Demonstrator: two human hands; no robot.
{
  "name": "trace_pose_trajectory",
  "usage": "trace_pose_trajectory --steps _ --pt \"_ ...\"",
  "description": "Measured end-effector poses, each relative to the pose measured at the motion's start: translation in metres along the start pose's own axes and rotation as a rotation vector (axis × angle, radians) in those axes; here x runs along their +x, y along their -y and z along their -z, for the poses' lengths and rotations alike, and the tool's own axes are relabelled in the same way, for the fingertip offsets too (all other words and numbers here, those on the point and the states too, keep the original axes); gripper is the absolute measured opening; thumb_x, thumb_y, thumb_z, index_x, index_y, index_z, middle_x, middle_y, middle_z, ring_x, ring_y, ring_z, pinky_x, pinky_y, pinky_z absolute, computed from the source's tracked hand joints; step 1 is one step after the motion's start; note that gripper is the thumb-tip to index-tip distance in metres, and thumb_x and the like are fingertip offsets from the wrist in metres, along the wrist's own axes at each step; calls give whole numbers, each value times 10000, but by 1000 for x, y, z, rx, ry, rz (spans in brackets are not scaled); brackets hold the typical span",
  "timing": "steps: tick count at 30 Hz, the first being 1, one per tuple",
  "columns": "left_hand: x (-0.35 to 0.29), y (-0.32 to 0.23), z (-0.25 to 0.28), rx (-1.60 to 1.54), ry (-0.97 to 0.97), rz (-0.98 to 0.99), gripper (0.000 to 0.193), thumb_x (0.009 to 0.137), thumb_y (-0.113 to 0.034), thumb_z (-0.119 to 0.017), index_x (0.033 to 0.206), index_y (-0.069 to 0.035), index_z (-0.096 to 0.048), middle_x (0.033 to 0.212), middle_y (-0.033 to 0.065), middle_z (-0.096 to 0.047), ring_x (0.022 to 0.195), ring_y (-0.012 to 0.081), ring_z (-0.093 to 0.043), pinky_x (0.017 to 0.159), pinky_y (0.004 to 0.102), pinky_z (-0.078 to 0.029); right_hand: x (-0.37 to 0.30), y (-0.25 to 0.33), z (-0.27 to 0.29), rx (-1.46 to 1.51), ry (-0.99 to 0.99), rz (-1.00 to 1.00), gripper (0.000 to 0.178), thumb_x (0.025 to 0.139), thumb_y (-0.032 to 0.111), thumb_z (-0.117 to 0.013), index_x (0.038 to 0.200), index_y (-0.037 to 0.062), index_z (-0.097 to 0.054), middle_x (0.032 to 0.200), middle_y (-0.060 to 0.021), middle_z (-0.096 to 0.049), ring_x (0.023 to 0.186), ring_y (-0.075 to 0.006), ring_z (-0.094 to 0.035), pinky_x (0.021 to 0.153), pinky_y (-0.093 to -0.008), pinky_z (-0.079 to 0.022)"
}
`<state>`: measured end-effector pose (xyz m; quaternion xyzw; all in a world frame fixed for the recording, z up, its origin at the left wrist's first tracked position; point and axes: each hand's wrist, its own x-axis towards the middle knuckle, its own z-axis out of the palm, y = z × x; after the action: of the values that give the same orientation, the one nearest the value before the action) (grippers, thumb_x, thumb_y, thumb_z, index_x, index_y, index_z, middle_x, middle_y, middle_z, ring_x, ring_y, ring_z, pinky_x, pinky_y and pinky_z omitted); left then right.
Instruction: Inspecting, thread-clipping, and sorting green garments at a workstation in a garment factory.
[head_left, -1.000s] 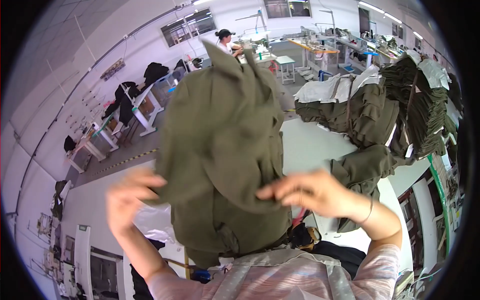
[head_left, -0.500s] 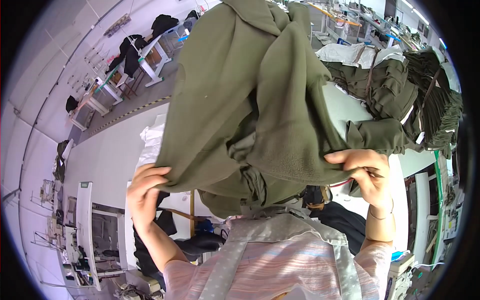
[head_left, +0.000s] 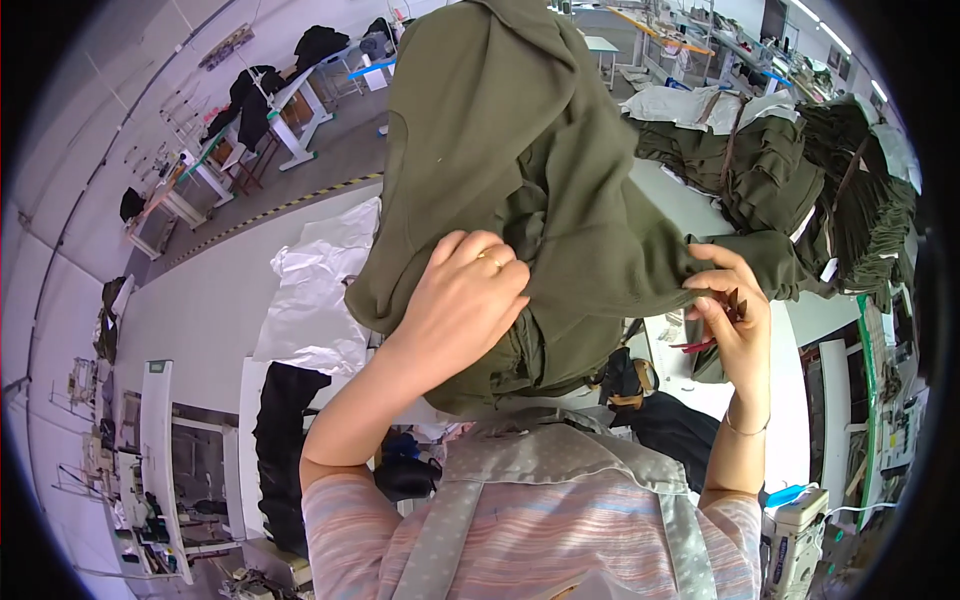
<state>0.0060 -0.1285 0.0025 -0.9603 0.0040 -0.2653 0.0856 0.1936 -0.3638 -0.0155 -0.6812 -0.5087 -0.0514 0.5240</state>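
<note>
**Olive-green garment draped over a pale counter**

The right hand pinches the garment's edge in a narrow grip between thumb and fingers, with a small red item showing just below. The left hand rests curled on the garment; whether its grip has caught fabric, I cannot tell. The garment lies before the person, between a crumpled white sheet and tied olive-green bundles.

Left fingers have moved inward across the olive garment
</note>
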Motion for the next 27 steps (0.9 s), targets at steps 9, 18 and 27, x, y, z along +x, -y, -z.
trace_pose_trajectory --steps 9,18,27 --pt "-5 18 14 -932 223 297 135 747 -10 -674 857 -9 -595 840 64 -598 857 224 -550 794 330 -441 -28 49 -108 984 595 -255 472 947 492 -454 1005 23 -459 792 -34 -492 528 -69 -389 487 -196 -327" --pt "-13 20 24 -875 215 181 276 715 17 -646 983 -16 -594 912 81 -604 887 229 -565 819 333 -451 -14 36 -137 1180 615 -557 307 998 342 -416 985 39 -464 681 -7 -458 515 -64 -376 459 -209 -303" --pt "4 22 12 -836 268 188 330 675 14 -654 989 -26 -561 888 104 -567 837 243 -569 757 334 -472 -9 28 -150 1301 448 -687 241 976 310 -489 931 81 -551 666 50 -437 514 -26 -359 428 -181 -295"
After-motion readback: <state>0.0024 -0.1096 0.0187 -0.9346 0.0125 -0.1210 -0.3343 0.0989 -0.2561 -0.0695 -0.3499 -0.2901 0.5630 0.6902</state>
